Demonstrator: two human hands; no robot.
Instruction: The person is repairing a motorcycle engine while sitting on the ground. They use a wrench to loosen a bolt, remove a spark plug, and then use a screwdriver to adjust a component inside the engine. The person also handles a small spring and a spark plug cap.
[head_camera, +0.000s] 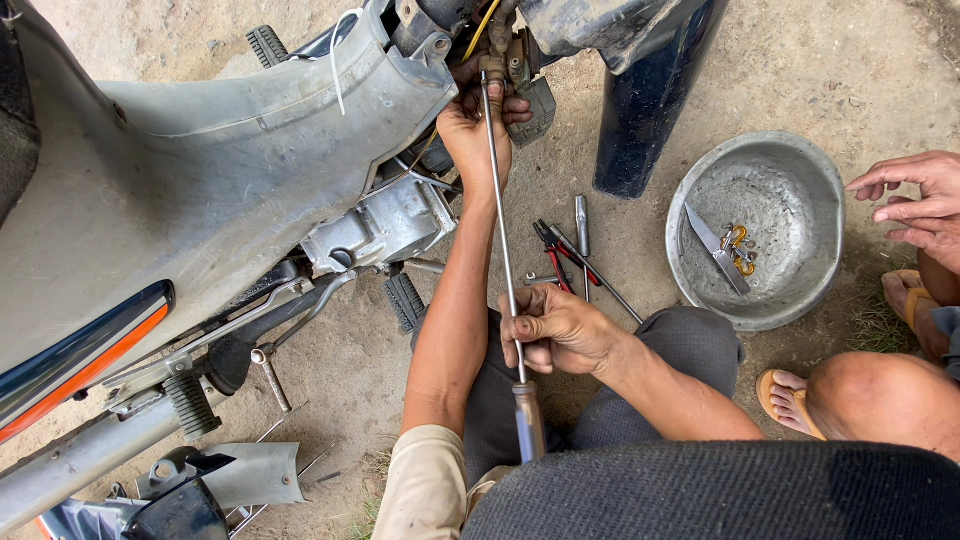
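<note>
Left hand clamped round part under motorbike; right hand gripped long screwdriver, tip seated. Fastener apparently not out. Pliers lay on ground.

No packages, labels, signs or screens

Nothing of that kind shows anywhere in the head view: no box, wrapper, sticker, printed sign or display appears on anything in sight or on the ground.
</note>
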